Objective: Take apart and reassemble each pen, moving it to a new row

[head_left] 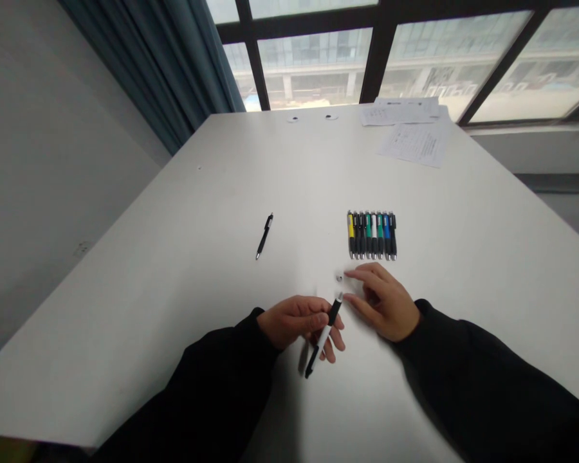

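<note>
Between the thumb and fingers of my left hand (302, 321) is a white and black pen (325, 334), tilted with its thin narrow end up and to the right. My right hand (383, 302) is just right of that end, thumb and index finger spread apart. By the index fingertip is a small silvery piece (339, 278), too small to make out well; I cannot tell whether the finger touches it. Beyond my right hand several pens (372, 235) lie side by side in a row, with yellow, black, green, white and blue barrels.
A single black pen (265, 236) lies apart on the white table (212, 225), left of the row. Printed papers (412, 141) are at the far right edge, under the window. Two small oval table fittings (332, 118) sit along the far edge. A blue curtain (174, 71) hangs at the left.
</note>
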Demonstrator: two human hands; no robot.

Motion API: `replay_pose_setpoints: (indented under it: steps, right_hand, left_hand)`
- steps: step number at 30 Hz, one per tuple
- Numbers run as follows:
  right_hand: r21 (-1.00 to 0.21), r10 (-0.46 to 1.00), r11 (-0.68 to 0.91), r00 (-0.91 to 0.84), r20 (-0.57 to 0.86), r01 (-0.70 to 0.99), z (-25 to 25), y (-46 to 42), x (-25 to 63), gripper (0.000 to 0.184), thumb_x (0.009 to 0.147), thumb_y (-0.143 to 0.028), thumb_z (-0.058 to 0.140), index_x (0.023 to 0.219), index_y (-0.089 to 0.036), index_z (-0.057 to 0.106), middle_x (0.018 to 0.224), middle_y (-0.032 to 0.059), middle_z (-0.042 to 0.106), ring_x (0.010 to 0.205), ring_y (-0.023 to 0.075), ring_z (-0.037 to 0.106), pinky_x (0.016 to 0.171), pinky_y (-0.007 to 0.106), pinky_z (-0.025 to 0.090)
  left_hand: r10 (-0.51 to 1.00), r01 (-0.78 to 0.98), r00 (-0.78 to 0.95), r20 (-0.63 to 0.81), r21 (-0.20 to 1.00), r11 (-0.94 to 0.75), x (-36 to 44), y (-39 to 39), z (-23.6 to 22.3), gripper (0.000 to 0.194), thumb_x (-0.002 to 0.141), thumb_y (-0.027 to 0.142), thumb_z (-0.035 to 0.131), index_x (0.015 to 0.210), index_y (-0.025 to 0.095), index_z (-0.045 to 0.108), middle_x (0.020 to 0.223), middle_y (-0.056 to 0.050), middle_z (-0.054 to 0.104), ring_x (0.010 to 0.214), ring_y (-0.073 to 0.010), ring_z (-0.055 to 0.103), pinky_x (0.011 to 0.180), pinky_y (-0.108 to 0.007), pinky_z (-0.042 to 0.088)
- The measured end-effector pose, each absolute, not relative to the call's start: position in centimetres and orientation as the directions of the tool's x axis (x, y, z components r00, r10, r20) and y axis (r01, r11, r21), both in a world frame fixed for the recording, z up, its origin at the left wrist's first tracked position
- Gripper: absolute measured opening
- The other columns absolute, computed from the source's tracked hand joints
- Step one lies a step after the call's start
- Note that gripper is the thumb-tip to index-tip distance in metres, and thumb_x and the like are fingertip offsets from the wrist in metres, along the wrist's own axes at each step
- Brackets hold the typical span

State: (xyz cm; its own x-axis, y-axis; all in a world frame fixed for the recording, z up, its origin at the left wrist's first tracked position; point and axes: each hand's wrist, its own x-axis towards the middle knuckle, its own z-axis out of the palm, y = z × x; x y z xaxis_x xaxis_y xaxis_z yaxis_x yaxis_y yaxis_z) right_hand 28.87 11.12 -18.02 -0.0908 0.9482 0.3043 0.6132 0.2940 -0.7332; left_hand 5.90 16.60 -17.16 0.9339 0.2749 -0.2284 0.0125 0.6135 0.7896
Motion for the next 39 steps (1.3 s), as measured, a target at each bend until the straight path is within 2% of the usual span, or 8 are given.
replay_pose_setpoints:
  steps: [2, 5, 9, 18, 22, 28, 32, 39]
  right_hand:
    - [-0.6, 0.946, 0.29, -0.127, 0.299, 0.746, -18.1, 11.5, 28.5, 0.041, 0.09, -0.034, 0.061, 0.127, -0.016, 0.059, 0.114, 0.0145, 0.06, 0.078, 0.0192, 0.061, 0.071, 0.034, 0.052]
    - [-0.514, 0.948, 0.3, -0.191, 0.254, 0.803, -18.0, 11.9, 28.2, 0.024, 0.094, -0.028, 0.053, 0.111, -0.019, 0.067, 0.102, 0.0096, 0.065, 0.085, 0.0206, 0.064, 0.075, 0.033, 0.051]
    - [-0.576, 0.945, 0.324, -0.226, 0.237, 0.751, -17.4, 11.7, 28.3, 0.017, 0.093, -0.023, 0.052, 0.096, -0.018, 0.068, 0.093, 0.0072, 0.066, 0.082, 0.018, 0.064, 0.076, 0.03, 0.05]
    - [-0.557, 0.909, 0.414, -0.354, 0.218, 0.72, -17.2, 11.3, 26.8, 0.042, 0.088, -0.023, 0.056, 0.129, -0.019, 0.056, 0.115, 0.0111, 0.063, 0.099, 0.0226, 0.063, 0.083, 0.034, 0.052]
    - [-0.571, 0.915, 0.399, -0.348, 0.202, 0.717, -17.3, 11.9, 25.9, 0.022, 0.091, -0.021, 0.053, 0.106, -0.021, 0.069, 0.1, 0.0072, 0.067, 0.089, 0.0199, 0.064, 0.076, 0.031, 0.049]
    - [-0.966, 0.976, 0.15, -0.19, 0.11, 0.21, -17.4, 12.8, 27.6, 0.022, 0.088, -0.035, 0.064, 0.094, -0.015, 0.071, 0.077, 0.0039, 0.064, 0.061, 0.0128, 0.053, 0.057, 0.026, 0.042]
    - [-0.997, 0.97, -0.025, -0.243, -0.008, -0.069, -17.4, 13.0, 28.7, 0.031, 0.08, -0.044, 0.072, 0.089, -0.014, 0.071, 0.062, -0.0016, 0.053, 0.049, 0.0083, 0.038, 0.045, 0.023, 0.028]
    - [-0.995, 0.951, -0.031, -0.309, 0.0, -0.094, -17.3, 12.7, 28.7, 0.029, 0.079, -0.041, 0.074, 0.09, -0.015, 0.073, 0.071, 0.0006, 0.056, 0.057, 0.0102, 0.041, 0.052, 0.025, 0.032]
  left_hand:
    - [0.267, 0.028, 0.934, -0.236, 0.795, 0.606, 5.9, 16.7, -17.2, 0.038, 0.085, 0.046, 0.067, 0.097, 0.01, 0.062, 0.087, -0.014, 0.072, 0.066, -0.0206, 0.072, 0.057, -0.027, 0.053]
    - [0.246, 0.082, 0.929, -0.277, 0.801, 0.594, 5.8, 16.8, -17.1, 0.039, 0.083, 0.046, 0.069, 0.096, 0.01, 0.061, 0.086, -0.014, 0.073, 0.062, -0.0207, 0.071, 0.05, -0.024, 0.05]
    - [0.255, 0.134, 0.907, -0.336, 0.803, 0.581, 5.8, 16.8, -16.9, 0.04, 0.08, 0.045, 0.073, 0.094, 0.01, 0.061, 0.083, -0.013, 0.073, 0.058, -0.02, 0.071, 0.046, -0.021, 0.049]
    - [0.235, 0.183, 0.897, -0.374, 0.799, 0.572, 5.7, 16.9, -16.8, 0.038, 0.076, 0.042, 0.078, 0.091, 0.01, 0.063, 0.08, -0.012, 0.073, 0.061, -0.0185, 0.072, 0.047, -0.019, 0.051]
    - [0.242, 0.183, 0.889, -0.39, 0.785, 0.592, 5.5, 17.0, -16.6, 0.039, 0.075, 0.042, 0.078, 0.091, 0.009, 0.063, 0.079, -0.011, 0.072, 0.061, -0.0192, 0.072, 0.048, -0.021, 0.054]
    - [0.253, 0.175, 0.882, -0.397, 0.775, 0.607, 5.3, 17.0, -17.0, 0.04, 0.076, 0.043, 0.078, 0.093, 0.009, 0.064, 0.078, -0.011, 0.072, 0.06, -0.0198, 0.072, 0.048, -0.02, 0.053]
    - [0.253, 0.17, 0.886, -0.389, 0.78, 0.602, 5.4, 17.0, -17.0, 0.04, 0.076, 0.044, 0.077, 0.093, 0.01, 0.065, 0.078, -0.01, 0.072, 0.06, -0.0191, 0.071, 0.048, -0.02, 0.052]
    - [0.255, 0.178, 0.881, -0.398, 0.779, 0.601, 5.4, 16.9, -17.0, 0.04, 0.076, 0.044, 0.076, 0.094, 0.01, 0.066, 0.078, -0.01, 0.071, 0.06, -0.0187, 0.071, 0.05, -0.022, 0.054]
